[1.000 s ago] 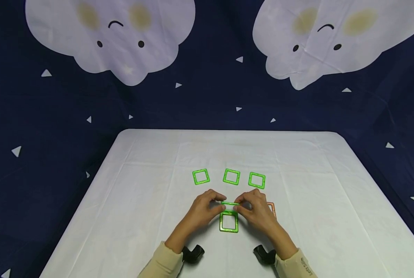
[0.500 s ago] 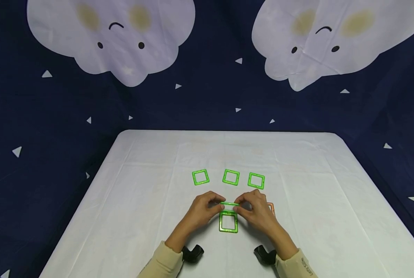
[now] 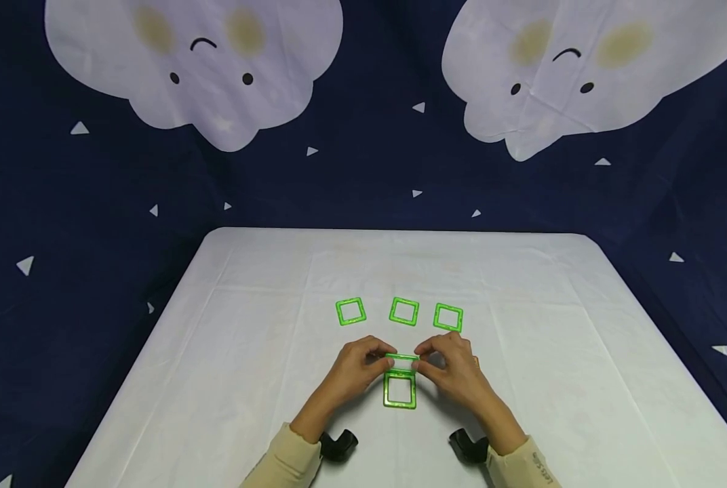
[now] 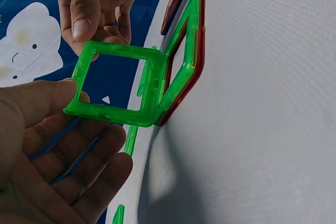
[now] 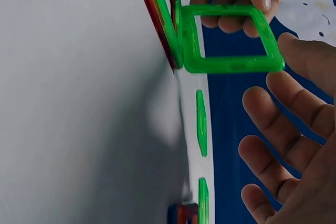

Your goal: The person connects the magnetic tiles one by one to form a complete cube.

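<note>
A green square frame tile [image 3: 402,356] stands on edge, its lower side along the far side of a flat green tile [image 3: 399,404]. In the left wrist view, a red tile [image 4: 201,51] lies directly under the flat one. My left hand [image 3: 354,366] pinches the upright tile's left edge between thumb and index finger. At its right edge, my right hand [image 3: 452,366] has thumb and index finger bent around the corner; the right wrist view shows a thin gap beside that thumb [image 5: 299,56]. The other right fingers are loosely bent.
Beyond the hands lie three separate green tiles, left [image 3: 352,322], middle [image 3: 403,322] and right [image 3: 447,328]. An orange-red tile [image 4: 173,3] sits mostly hidden behind the right hand. Black curved pieces [image 3: 339,447] sit at both wrists above the white table [image 3: 247,339].
My right hand has shifted slightly right relative to the upright tile, so its fingertips overlap the edge less. It also covers more of the orange-red tile. The left hand keeps its pinch.
</note>
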Tool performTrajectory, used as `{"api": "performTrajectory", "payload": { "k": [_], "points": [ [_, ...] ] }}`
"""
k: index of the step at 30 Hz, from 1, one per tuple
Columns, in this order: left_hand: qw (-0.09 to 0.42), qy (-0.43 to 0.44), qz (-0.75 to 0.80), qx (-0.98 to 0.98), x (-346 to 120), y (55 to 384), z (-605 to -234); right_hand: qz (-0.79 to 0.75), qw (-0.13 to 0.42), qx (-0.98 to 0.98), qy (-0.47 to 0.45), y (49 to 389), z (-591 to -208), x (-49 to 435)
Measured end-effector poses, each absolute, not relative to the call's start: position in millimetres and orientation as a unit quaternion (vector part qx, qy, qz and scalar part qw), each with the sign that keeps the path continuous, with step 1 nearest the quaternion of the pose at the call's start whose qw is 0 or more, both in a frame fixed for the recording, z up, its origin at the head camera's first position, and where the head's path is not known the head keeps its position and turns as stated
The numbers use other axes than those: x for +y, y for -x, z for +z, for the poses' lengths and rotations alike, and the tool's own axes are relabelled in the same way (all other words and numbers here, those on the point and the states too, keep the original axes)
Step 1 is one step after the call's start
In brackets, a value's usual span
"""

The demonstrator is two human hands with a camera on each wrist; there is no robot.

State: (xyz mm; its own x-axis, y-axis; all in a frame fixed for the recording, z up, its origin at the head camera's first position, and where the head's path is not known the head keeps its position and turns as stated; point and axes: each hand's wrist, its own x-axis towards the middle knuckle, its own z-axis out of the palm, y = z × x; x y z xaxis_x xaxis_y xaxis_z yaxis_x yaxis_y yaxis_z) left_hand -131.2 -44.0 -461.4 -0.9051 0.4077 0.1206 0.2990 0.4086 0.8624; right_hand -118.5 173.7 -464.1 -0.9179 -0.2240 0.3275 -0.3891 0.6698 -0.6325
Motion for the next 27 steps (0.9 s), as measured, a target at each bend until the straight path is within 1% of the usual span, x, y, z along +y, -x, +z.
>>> {"api": "performTrajectory", "payload": {
  "k": [8,18,21,27],
  "points": [
    [0.056,-0.201,0.502,0.839,-43.7,130.4,-461.2,0.37,0.122,-0.908,-0.158,120.4,-462.0,185.5],
    [0.047,-0.193,0.5,0.843,-45.8,126.8,-462.8,0.416,0.062,-0.901,-0.105,118.2,-458.7,197.9],
    [0.048,-0.193,0.501,0.842,-47.0,125.9,-462.8,0.397,0.071,-0.909,-0.102,119.3,-457.2,201.5],
    [0.049,-0.19,0.504,0.841,-49.0,123.9,-462.1,0.361,0.112,-0.92,-0.104,123.7,-458.0,208.5]
  ]
}}
